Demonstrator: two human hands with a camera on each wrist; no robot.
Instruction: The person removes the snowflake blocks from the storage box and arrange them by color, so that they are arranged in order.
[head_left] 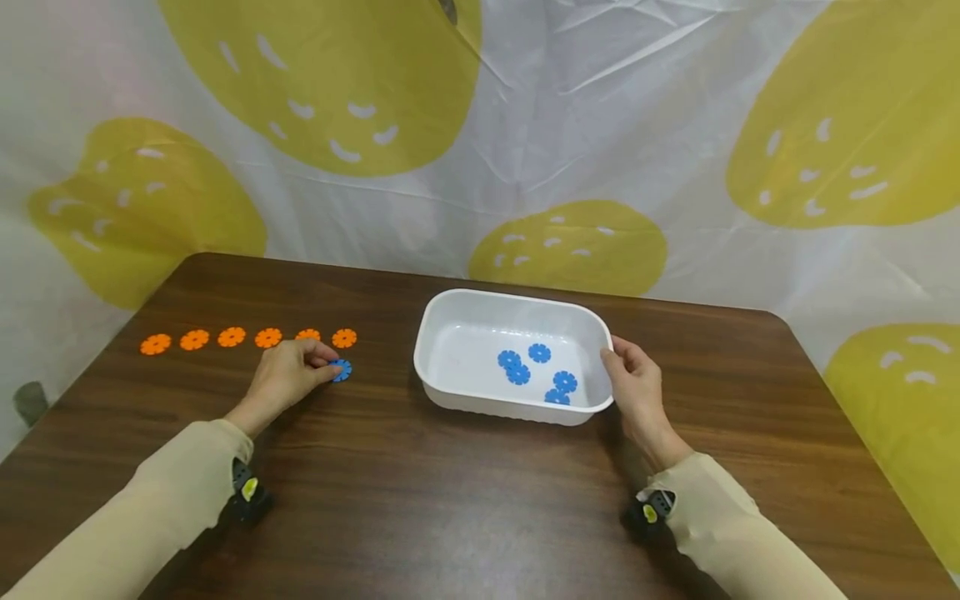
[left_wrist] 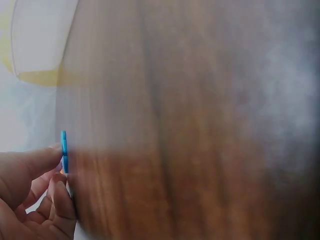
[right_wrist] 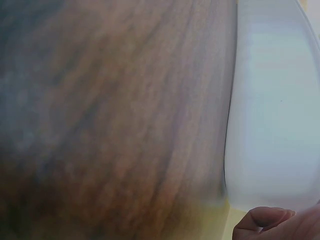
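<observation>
My left hand pinches a blue notched plastic disc between thumb and fingers, just in front of the right end of a row of orange discs. In the left wrist view the blue disc shows edge-on at the fingertips. At the right end of a white plastic basin, my right hand holds the rim, thumb on the inner side. Several blue discs lie flat on the basin's floor, some overlapping. The basin's outer wall fills the right of the right wrist view.
The brown wooden table has rounded far corners. Behind it hangs a white curtain printed with large yellow lemons. The left hand partly covers one orange disc in the row.
</observation>
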